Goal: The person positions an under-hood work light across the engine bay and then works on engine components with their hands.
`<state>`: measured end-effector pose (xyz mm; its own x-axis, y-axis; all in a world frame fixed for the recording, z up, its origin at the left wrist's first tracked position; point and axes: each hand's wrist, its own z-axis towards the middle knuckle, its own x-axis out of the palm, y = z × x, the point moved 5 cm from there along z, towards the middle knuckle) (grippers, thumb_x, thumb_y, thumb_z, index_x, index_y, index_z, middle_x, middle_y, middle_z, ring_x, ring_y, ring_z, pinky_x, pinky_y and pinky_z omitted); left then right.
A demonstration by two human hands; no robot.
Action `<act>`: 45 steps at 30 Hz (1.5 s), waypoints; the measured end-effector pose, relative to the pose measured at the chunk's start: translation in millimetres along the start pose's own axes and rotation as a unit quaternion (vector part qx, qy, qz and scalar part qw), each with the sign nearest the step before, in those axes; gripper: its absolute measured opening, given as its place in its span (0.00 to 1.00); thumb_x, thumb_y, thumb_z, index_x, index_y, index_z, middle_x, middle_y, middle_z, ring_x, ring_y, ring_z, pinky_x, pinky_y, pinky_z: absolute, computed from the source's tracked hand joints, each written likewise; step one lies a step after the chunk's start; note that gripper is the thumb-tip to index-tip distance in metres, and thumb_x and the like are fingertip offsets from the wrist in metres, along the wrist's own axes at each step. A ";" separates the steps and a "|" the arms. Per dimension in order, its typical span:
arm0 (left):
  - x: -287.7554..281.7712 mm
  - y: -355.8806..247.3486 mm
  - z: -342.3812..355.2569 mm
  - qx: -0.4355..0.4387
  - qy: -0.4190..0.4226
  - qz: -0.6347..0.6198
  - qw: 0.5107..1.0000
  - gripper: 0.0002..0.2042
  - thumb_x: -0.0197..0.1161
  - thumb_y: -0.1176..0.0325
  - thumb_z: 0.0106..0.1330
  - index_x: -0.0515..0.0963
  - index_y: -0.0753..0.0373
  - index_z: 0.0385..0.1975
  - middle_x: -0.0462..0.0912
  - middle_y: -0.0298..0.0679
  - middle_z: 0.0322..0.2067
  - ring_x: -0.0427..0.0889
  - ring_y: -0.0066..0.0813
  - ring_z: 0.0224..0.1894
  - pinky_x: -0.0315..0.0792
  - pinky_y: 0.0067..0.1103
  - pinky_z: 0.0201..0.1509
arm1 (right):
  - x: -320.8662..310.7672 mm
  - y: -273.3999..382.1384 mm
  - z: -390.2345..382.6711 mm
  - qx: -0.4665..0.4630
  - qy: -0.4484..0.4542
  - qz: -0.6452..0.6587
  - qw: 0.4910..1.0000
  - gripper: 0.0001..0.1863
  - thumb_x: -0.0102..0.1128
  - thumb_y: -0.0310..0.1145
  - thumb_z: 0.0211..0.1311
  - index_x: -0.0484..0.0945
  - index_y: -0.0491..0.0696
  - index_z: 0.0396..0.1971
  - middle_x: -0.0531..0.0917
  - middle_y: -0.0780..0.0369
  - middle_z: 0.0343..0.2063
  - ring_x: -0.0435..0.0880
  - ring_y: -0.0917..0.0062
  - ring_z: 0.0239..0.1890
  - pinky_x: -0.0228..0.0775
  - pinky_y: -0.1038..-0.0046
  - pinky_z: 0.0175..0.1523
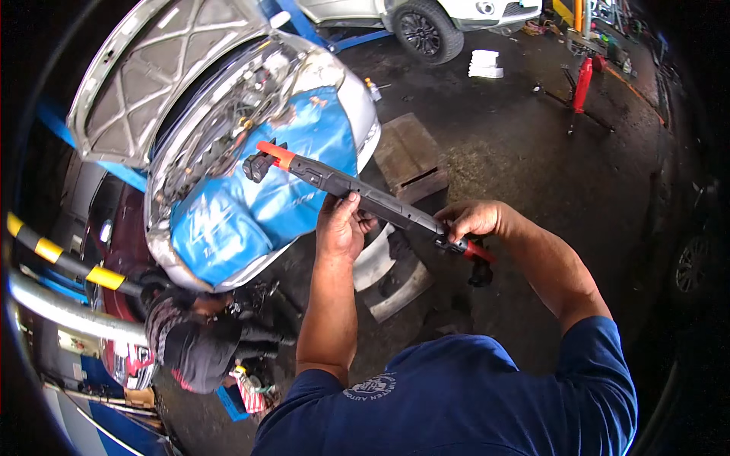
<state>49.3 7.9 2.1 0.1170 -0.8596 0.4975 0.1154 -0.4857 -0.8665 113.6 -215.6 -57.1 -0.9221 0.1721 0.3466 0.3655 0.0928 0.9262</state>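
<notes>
Fingers [351, 204] of our bare left hand [341, 234] grasp a long, black, bar-shaped device with red-orange ends [384, 206] left of its middle, while our bare right hand [477, 219] grips it near its lower right end, at the centre of the frame. The device slants down toward the right, a black bracket [258, 167] at its upper left end. Beyond it, at upper left, we see a silver car with a raised hood [362, 106], its front draped in glossy blue sheeting [220, 232]. A co-worker in dark clothing [201, 353] occupies the lower left.
</notes>
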 end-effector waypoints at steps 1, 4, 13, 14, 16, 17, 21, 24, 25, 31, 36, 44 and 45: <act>5.4 4.3 13.9 0.008 -0.002 0.019 1.000 0.12 0.60 0.62 0.65 0.71 0.55 0.46 0.84 0.36 0.33 0.83 0.28 0.29 0.77 0.26 0.33 | -14.2 0.2 -1.1 0.017 -0.037 -0.055 0.998 0.35 0.65 0.30 0.44 0.69 0.37 0.56 0.82 0.58 0.39 0.80 0.74 0.41 0.72 0.71 0.49; 35.1 14.5 62.2 0.018 -0.029 0.044 0.998 0.11 0.61 0.65 0.64 0.71 0.56 0.44 0.83 0.34 0.30 0.82 0.26 0.26 0.76 0.22 0.29 | -57.4 25.1 -17.9 0.027 -0.102 -0.094 0.990 0.32 0.65 0.30 0.44 0.71 0.36 0.54 0.82 0.61 0.35 0.79 0.78 0.36 0.72 0.74 0.45; 97.1 37.0 204.4 0.007 -0.023 0.059 0.998 0.11 0.62 0.71 0.61 0.72 0.55 0.42 0.79 0.34 0.31 0.81 0.31 0.29 0.78 0.29 0.32 | -219.7 68.7 -33.3 0.002 -0.102 -0.005 0.995 0.31 0.61 0.26 0.43 0.71 0.35 0.53 0.83 0.58 0.35 0.82 0.74 0.36 0.74 0.71 0.45; 102.0 39.9 215.4 0.010 -0.030 0.055 0.998 0.11 0.62 0.71 0.61 0.72 0.55 0.43 0.79 0.34 0.31 0.81 0.31 0.29 0.78 0.30 0.32 | -232.5 74.1 -34.4 0.010 -0.091 0.014 0.996 0.31 0.60 0.26 0.43 0.71 0.34 0.53 0.83 0.57 0.35 0.82 0.73 0.37 0.75 0.70 0.45; 106.4 48.0 237.8 0.014 -0.043 0.054 0.997 0.11 0.62 0.70 0.61 0.72 0.55 0.43 0.79 0.34 0.31 0.81 0.32 0.30 0.78 0.30 0.33 | -258.6 83.8 -35.5 0.004 -0.097 0.018 0.995 0.31 0.59 0.26 0.43 0.71 0.34 0.53 0.83 0.56 0.36 0.83 0.72 0.37 0.76 0.68 0.46; 109.0 54.2 250.9 0.018 -0.046 0.038 0.998 0.11 0.61 0.70 0.62 0.72 0.55 0.43 0.80 0.34 0.31 0.82 0.32 0.30 0.78 0.30 0.33 | -274.1 88.0 -37.4 -0.004 -0.106 0.020 0.994 0.31 0.59 0.26 0.43 0.71 0.34 0.53 0.83 0.55 0.37 0.83 0.71 0.37 0.76 0.67 0.46; 130.5 72.7 306.9 0.032 -0.050 0.032 0.998 0.10 0.60 0.69 0.62 0.72 0.55 0.43 0.80 0.33 0.32 0.82 0.32 0.30 0.79 0.30 0.34 | -347.7 101.1 -41.8 0.005 -0.062 0.028 0.998 0.31 0.58 0.28 0.43 0.70 0.34 0.53 0.83 0.55 0.37 0.83 0.70 0.38 0.76 0.66 0.46; 154.2 92.2 349.8 0.045 -0.063 0.031 0.996 0.11 0.60 0.69 0.62 0.72 0.55 0.44 0.80 0.34 0.31 0.82 0.31 0.30 0.79 0.28 0.34 | -409.1 115.2 -48.1 0.007 -0.005 -0.012 1.000 0.31 0.57 0.28 0.45 0.69 0.34 0.54 0.83 0.54 0.37 0.84 0.68 0.38 0.77 0.65 0.45; 160.2 96.8 362.5 0.047 -0.073 0.025 0.996 0.12 0.60 0.69 0.62 0.72 0.55 0.45 0.80 0.34 0.32 0.82 0.30 0.30 0.79 0.28 0.33 | -424.3 125.1 -50.6 0.008 0.005 -0.015 1.000 0.31 0.57 0.28 0.45 0.69 0.34 0.54 0.83 0.54 0.37 0.84 0.68 0.38 0.77 0.65 0.45; 200.4 121.6 436.8 0.069 -0.137 -0.007 0.988 0.10 0.64 0.73 0.59 0.74 0.57 0.40 0.80 0.35 0.28 0.81 0.28 0.27 0.79 0.27 0.30 | -506.1 180.3 -70.7 0.029 0.024 -0.017 0.999 0.32 0.56 0.27 0.46 0.67 0.34 0.56 0.83 0.50 0.39 0.84 0.65 0.37 0.78 0.65 0.43; 204.1 128.3 493.1 0.060 -0.153 0.030 0.986 0.14 0.60 0.70 0.61 0.70 0.58 0.46 0.80 0.36 0.34 0.81 0.33 0.32 0.77 0.30 0.36 | -577.6 186.2 -47.5 0.041 0.054 -0.009 0.998 0.34 0.58 0.27 0.44 0.67 0.33 0.56 0.83 0.53 0.38 0.84 0.67 0.38 0.78 0.67 0.43; 165.0 123.0 577.9 0.073 -0.208 0.020 0.975 0.14 0.63 0.69 0.59 0.73 0.59 0.45 0.81 0.35 0.35 0.81 0.31 0.32 0.77 0.29 0.37 | -651.2 221.7 23.7 0.048 0.099 -0.037 0.993 0.28 0.59 0.27 0.45 0.70 0.34 0.51 0.83 0.55 0.39 0.83 0.70 0.40 0.77 0.70 0.45; 159.4 119.9 589.7 0.079 -0.211 0.019 0.974 0.14 0.63 0.69 0.59 0.73 0.59 0.45 0.81 0.35 0.35 0.81 0.31 0.32 0.77 0.29 0.37 | -659.7 228.2 33.1 0.049 0.099 -0.038 0.993 0.28 0.61 0.27 0.46 0.71 0.35 0.50 0.83 0.55 0.39 0.83 0.71 0.40 0.76 0.71 0.46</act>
<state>663.5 -93.7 2.5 0.5145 -0.7185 0.4681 0.2507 -0.3960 -0.8834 809.6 -275.5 -79.4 -0.9509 -0.0348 0.3075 0.2953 0.1949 0.9353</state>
